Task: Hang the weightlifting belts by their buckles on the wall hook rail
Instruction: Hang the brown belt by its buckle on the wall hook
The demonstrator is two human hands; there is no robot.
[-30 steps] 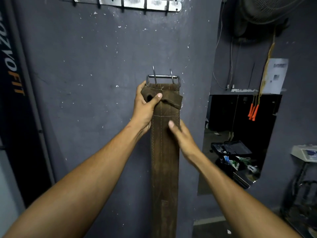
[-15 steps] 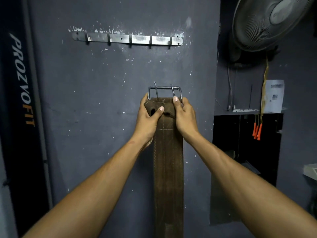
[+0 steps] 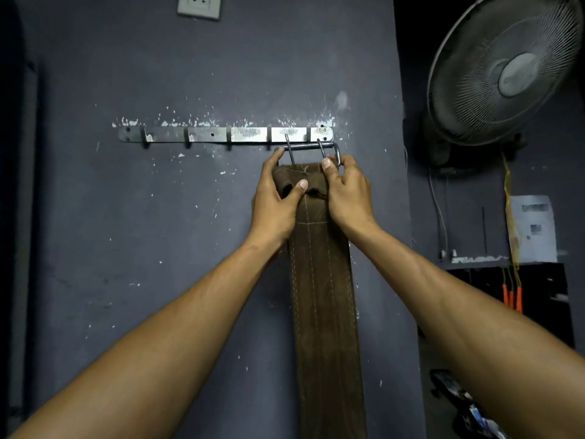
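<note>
We are holding a brown leather weightlifting belt (image 3: 319,280) up against the dark grey wall (image 3: 158,232), its strap hanging straight down between our forearms and running out of the bottom of the view. Our left hand (image 3: 275,201) is wrapping the belt's folded top end from the left, the grip clenched on the leather with the thumb pressing across the front by the punched holes. Our right hand (image 3: 346,191) is grasping the same end from the right, thumb lying on the top edge of the leather and fingers curling behind beside the buckle.

The steel buckle (image 3: 308,147) is standing above the leather, its top bar lying level just under the lower edge of the wall hook rail (image 3: 221,135), at the rail's right end. Its two prongs are reaching up across the face of the rail there. Whether the bar is already sitting over a hook, we cannot tell.

The rail's other hooks, further left, are carrying nothing. A wall fan (image 3: 506,68) is mounted to the upper right, a socket plate (image 3: 198,6) is sitting high on the wall, and orange handles (image 3: 512,296) are hanging low at the right.
</note>
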